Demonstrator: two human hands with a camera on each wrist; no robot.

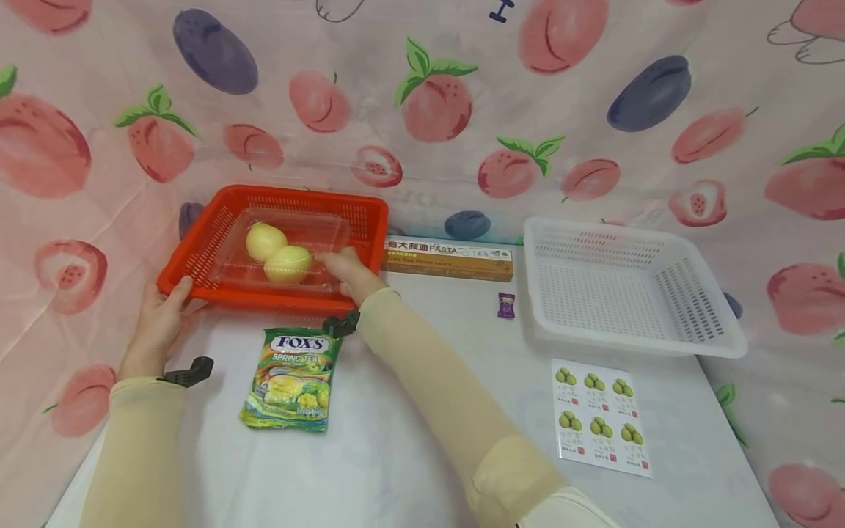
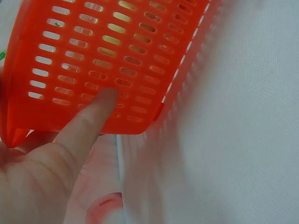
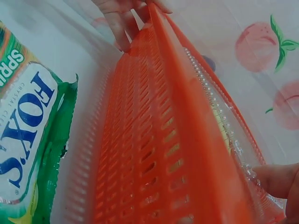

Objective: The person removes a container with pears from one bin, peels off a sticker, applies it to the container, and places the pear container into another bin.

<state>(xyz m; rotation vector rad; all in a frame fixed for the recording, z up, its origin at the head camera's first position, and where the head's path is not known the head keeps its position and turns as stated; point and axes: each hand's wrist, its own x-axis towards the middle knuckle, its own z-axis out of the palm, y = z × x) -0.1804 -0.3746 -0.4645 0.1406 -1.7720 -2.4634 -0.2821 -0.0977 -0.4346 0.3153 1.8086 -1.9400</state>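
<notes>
At the back left, a red plastic basket (image 1: 277,299) holds a clear plastic container (image 1: 317,218) with two pale yellow round fruits (image 1: 266,242) inside. My left hand (image 1: 158,319) grips the basket's front left corner. In the left wrist view its thumb (image 2: 100,107) presses the slotted wall from outside. My right hand (image 1: 350,273) reaches over the basket's front right side and holds the container's right edge. A digit of the right hand (image 3: 275,182) shows at the container's rim in the right wrist view; the other fingers are hidden there.
A green FOX'S candy bag (image 1: 293,381) lies in front of the red basket. Right of the basket are a pasta box (image 1: 449,260), a small purple-wrapped candy (image 1: 506,305) and a white basket (image 1: 594,293). A sticker sheet (image 1: 601,418) lies nearer. Printed fabric (image 1: 422,169) hangs behind.
</notes>
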